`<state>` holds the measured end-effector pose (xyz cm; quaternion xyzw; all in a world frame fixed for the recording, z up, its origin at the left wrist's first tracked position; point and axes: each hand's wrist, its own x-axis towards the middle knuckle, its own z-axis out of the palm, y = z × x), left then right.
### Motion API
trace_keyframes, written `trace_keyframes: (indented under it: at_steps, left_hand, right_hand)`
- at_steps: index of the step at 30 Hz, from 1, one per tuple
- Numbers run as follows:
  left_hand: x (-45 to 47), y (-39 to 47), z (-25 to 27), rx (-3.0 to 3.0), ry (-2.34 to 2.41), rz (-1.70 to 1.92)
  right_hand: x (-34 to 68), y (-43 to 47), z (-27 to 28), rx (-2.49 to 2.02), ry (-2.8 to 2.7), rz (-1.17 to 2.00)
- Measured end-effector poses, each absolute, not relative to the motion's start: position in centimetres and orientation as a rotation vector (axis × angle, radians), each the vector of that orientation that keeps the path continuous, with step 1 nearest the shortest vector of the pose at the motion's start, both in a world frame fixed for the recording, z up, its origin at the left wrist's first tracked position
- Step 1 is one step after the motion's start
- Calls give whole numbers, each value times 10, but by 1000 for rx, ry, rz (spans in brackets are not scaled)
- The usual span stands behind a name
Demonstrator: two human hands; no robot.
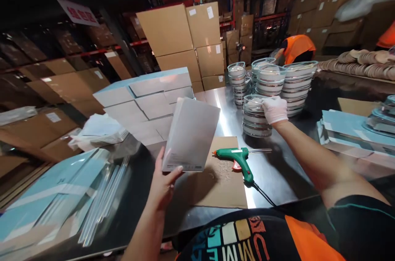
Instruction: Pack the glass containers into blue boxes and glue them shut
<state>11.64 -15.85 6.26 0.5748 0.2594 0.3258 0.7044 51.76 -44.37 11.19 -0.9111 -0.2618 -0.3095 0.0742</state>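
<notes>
My left hand (165,183) holds a flat grey carton (190,134) by its lower edge, tilted up above a brown cardboard sheet (220,185). My right hand (274,109), in a white glove, reaches forward and grips the top of a short stack of clear lidded round dishes (255,119). A green glue gun (239,159) lies on the cardboard sheet between my arms, its cord trailing toward me.
Taller stacks of round dishes (277,80) stand behind. A pile of grey-blue boxes (148,102) sits at the back left, flat blue cartons (52,195) at the near left and more cartons (348,127) at right. A person in an orange vest (296,47) bends beyond the steel table (226,115).
</notes>
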Motion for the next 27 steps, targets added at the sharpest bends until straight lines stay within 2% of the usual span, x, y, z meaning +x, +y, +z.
trace_keyframes:
  at_steps: [7,16,21,23,27]
  left_hand:
    - [121,-141,25,1553,461,744]
    - [128,-154,27,1595,511,714]
    - [132,-151,12,1557,497,735]
    - [131,-147,6,1563,512,769]
    - [128,-151,-3,1511,497,741]
  right_hand:
    - [520,-441,123,-2696,-771,-949]
    - [509,-442,177,-2483,-695,-1061]
    - [461,-446,195,-2267,-738,-1075]
    - [426,-454,200,-2049,-922,-1004]
    - [360,-462,213,-1719,-1344,-525]
